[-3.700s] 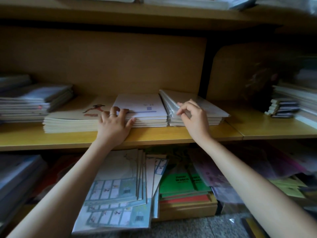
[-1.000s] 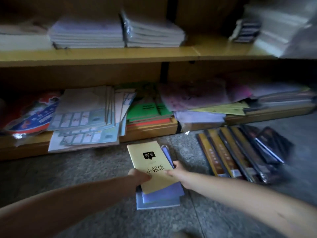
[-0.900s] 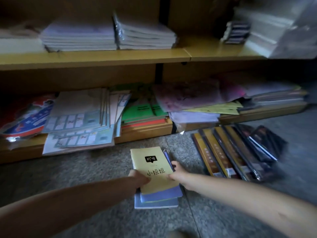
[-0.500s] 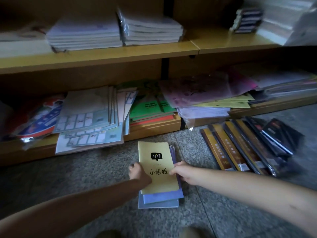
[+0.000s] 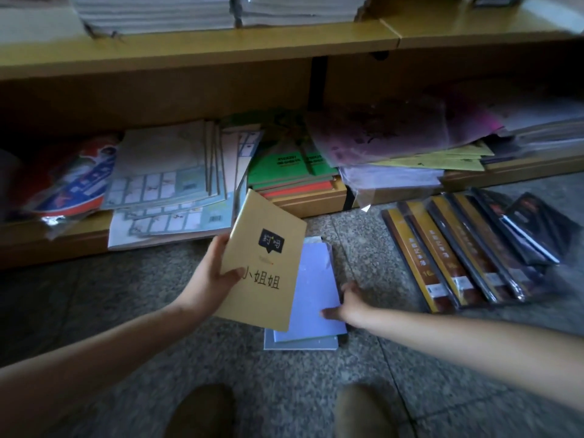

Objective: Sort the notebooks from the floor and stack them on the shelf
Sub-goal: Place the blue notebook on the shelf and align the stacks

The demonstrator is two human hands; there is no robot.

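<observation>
item one: yellow notebook (image 5: 268, 257), black speech-bubble mark and black characters on the cover, lifted clear of the floor and tilted, its top corner over the front of the lower shelf. my left hand (image 5: 215, 279) grasps it at the left edge, thumb across the cover, fingers behind. item two: lavender notebook (image 5: 313, 295), flat on the speckled stone floor (image 5: 110, 311), partly covered by the yellow one. my right hand (image 5: 349, 306) clasps its lower right edge, thumb on the cover, fingers curled down along the side. item three: grey-blue notebook (image 5: 300, 344), beneath the lavender one, only its bottom margin showing. item four: row of wrapped brown-and-gold books (image 5: 442, 257), flat on the floor to the right of my right hand and apart from it, with darker wrapped ones (image 5: 531, 229) just beside them. lower shelf (image 5: 47, 248): grid-printed workbooks (image 5: 170, 191) fanned at left, green notebooks (image 5: 290, 165) in the middle, purple sheets in plastic (image 5: 379, 134) over yellow sheets (image 5: 448, 159) at right. upper shelf (image 5: 189, 49): white stacks (image 5: 151, 11) lying flat, side by side. two shoe tips (image 5: 202, 409) at the bottom edge, blurred.
</observation>
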